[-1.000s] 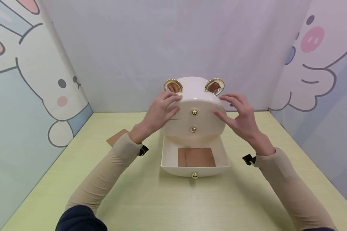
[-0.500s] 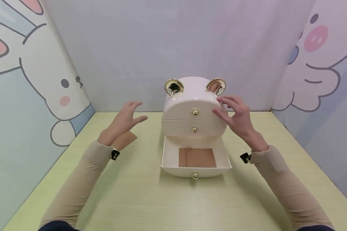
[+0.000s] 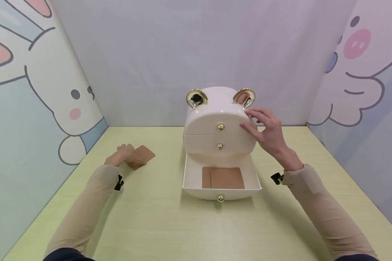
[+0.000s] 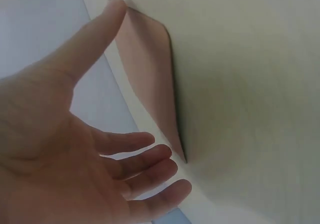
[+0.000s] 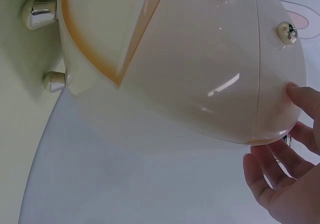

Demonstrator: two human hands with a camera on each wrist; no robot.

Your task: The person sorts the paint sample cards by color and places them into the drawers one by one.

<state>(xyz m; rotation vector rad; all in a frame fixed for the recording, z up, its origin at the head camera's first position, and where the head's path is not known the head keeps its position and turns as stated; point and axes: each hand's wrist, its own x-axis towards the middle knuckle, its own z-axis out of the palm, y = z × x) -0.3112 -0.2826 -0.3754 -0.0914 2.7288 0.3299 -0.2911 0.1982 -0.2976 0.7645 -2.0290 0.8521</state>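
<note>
My left hand [image 3: 122, 155] is low over the left side of the table, at a thin, flat brown rectangular piece [image 3: 142, 155] with rounded corners. In the left wrist view, the thumb [image 4: 97, 37] reaches one corner of it while the other fingers stay spread near its opposite end. A white drawer box [image 3: 199, 143] with gold ears and gold ball knobs stands at the middle. My right hand [image 3: 271, 136] holds its upper right edge, thumb on the front face and fingers over the rounded side. The bottom drawer [image 3: 191, 177] is pulled out, with brown flat pieces [image 3: 227, 178] inside.
Pale wood-grain table [image 3: 196, 224] runs under everything. A grey-white back wall [image 3: 150, 65] and side panels with a cartoon rabbit [image 3: 52, 90] and a cartoon pig [image 3: 356, 79] enclose it. Two upper drawers of the box are closed.
My left hand has left the box's upper left side, swung left and come down to the brown piece on the table. The right hand stays at the box's right edge.
</note>
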